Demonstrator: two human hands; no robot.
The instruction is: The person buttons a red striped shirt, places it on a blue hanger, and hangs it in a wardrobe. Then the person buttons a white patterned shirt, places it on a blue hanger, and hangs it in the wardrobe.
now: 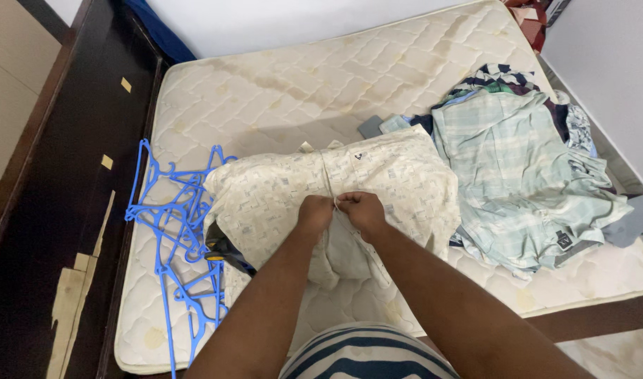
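Note:
A cream patterned shirt [279,189] lies spread on the bare quilted mattress [293,84], collar toward the far side. My left hand [316,212] and my right hand [362,208] meet at the middle of the shirt's front, fingers pinched on the placket where its two front edges come together. The fingertips are buried in the cloth, so any button is hidden. A dark hanger part [221,249] pokes out from under the shirt's left side.
A tangle of blue plastic hangers [174,231] lies at the mattress's left edge. A heap of clothes, topped by a pale green plaid shirt [518,168], covers the right side. A dark wooden bed frame [68,182] runs along the left; a white wall stands at right.

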